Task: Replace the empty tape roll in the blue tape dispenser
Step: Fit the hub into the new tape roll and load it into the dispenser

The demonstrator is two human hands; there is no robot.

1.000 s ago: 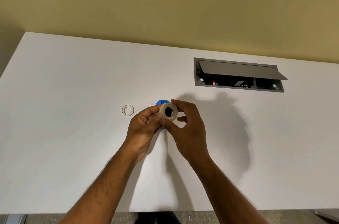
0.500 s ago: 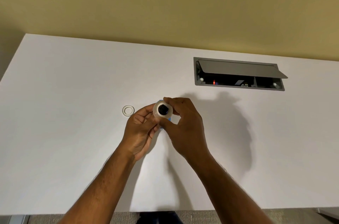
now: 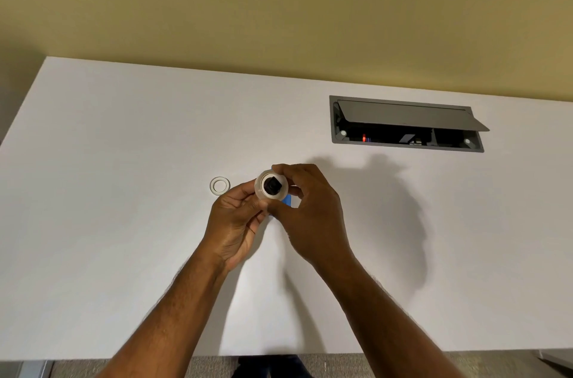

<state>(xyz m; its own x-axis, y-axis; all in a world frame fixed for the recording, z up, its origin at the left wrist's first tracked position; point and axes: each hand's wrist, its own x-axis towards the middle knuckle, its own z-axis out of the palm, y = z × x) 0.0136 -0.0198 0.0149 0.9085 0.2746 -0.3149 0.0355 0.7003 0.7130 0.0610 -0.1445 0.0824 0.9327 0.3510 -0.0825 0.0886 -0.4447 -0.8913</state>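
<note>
Tape roll (image 3: pixel 271 188) with a black hub in its middle is held up between both hands, above the counter (image 3: pixel 124 222). Left hand (image 3: pixel 237 222) pinches its left edge with the fingers closed on it; right hand (image 3: pixel 310 210) grips its right side from above. Blue dispenser (image 3: pixel 287 199) shows only partly behind the roll. An empty core (image 3: pixel 219 185) lies flat just left of the hands.

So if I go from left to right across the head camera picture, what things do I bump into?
Empty tape ring lying on the white table → left hand → new tape roll held in both hands → right hand → open grey cable box set into the table.
</note>
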